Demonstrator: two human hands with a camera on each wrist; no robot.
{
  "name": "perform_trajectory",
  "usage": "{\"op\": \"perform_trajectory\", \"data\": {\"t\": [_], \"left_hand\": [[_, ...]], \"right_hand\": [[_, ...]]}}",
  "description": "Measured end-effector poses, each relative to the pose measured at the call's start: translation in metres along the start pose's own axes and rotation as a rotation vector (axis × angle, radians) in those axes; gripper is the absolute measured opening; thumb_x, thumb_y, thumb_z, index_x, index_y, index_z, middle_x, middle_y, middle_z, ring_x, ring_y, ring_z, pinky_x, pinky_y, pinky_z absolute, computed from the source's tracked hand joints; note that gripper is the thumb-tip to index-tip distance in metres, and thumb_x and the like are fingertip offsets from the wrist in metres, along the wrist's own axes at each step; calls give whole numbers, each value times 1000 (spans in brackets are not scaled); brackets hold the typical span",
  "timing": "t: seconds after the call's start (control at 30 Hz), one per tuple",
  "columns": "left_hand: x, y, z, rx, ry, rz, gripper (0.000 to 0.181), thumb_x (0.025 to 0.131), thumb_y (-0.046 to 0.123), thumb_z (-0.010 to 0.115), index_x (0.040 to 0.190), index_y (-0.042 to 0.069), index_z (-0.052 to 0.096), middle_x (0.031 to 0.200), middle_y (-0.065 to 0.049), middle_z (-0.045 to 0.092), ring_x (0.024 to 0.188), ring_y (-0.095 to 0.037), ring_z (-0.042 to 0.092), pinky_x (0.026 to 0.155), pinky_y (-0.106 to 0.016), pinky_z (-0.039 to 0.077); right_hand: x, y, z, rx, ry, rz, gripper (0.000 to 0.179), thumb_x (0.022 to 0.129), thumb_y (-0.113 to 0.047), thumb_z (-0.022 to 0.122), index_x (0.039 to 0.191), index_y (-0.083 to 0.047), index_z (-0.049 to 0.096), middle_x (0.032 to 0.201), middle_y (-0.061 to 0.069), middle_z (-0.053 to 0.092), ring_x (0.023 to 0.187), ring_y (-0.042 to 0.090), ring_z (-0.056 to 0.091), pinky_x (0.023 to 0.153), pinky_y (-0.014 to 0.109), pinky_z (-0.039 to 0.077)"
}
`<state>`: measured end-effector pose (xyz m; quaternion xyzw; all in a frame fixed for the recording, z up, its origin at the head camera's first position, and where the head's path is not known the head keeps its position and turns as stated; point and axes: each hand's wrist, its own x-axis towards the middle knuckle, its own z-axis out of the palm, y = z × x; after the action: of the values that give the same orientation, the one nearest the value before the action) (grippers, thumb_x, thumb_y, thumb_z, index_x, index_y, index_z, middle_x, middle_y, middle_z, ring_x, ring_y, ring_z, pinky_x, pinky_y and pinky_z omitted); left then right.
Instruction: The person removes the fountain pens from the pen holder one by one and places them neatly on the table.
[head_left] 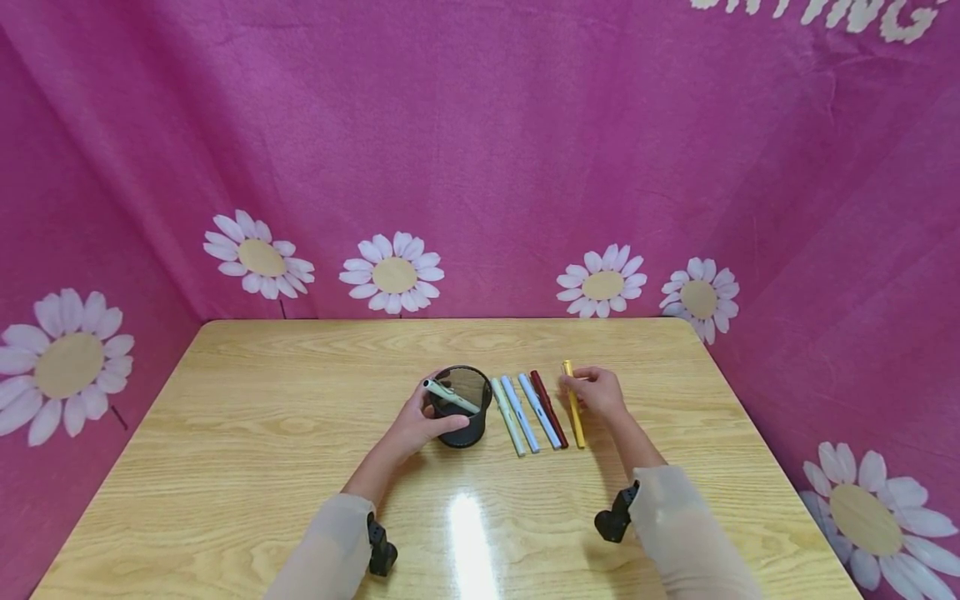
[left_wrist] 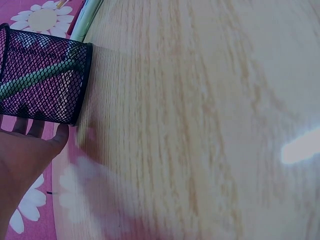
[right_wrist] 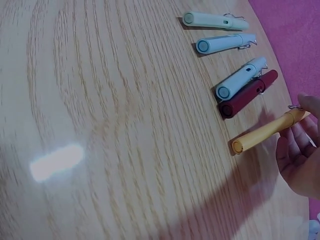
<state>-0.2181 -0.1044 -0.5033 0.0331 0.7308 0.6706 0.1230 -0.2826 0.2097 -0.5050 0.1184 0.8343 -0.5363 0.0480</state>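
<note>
A black mesh pen holder (head_left: 459,433) stands upright on the table with one pale green pen (head_left: 454,397) leaning inside it. My left hand (head_left: 414,427) grips the holder from its left side, thumb toward the front; the left wrist view shows the fingers beneath the mesh wall (left_wrist: 45,80). My right hand (head_left: 597,390) pinches a yellow pen (head_left: 575,417) near its clip end, while the other end sits low at the tabletop. Left of it lie a dark red pen (head_left: 550,410), two light blue pens (head_left: 538,412) and another pale green pen (head_left: 508,417).
The wooden table (head_left: 262,450) has its far edge against a pink cloth (head_left: 480,167) printed with white daisies. More of this cloth hangs at both sides. A bright light reflection (head_left: 471,542) shows on the tabletop near the front.
</note>
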Motion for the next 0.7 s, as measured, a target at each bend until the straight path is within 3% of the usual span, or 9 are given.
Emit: {"op": "perform_trajectory", "data": {"t": [0.43, 0.7], "left_hand": [[0, -1, 0, -3, 2, -7, 83, 77, 20, 78, 144, 26, 31, 146, -9, 38, 140, -31, 25, 112, -55, 20], [2, -2, 0, 8, 4, -5, 80, 78, 18, 77, 143, 25, 31, 145, -10, 39, 139, -31, 28, 112, -55, 22]], "right_hand": [[3, 5, 12, 51, 59, 7, 37, 83, -25, 71, 104, 4, 61, 68, -4, 63, 53, 6, 49, 51, 20, 42], [2, 6, 17, 20, 95, 14, 39, 83, -26, 70, 105, 5, 62, 86, 6, 60, 65, 4, 54, 57, 18, 44]]}}
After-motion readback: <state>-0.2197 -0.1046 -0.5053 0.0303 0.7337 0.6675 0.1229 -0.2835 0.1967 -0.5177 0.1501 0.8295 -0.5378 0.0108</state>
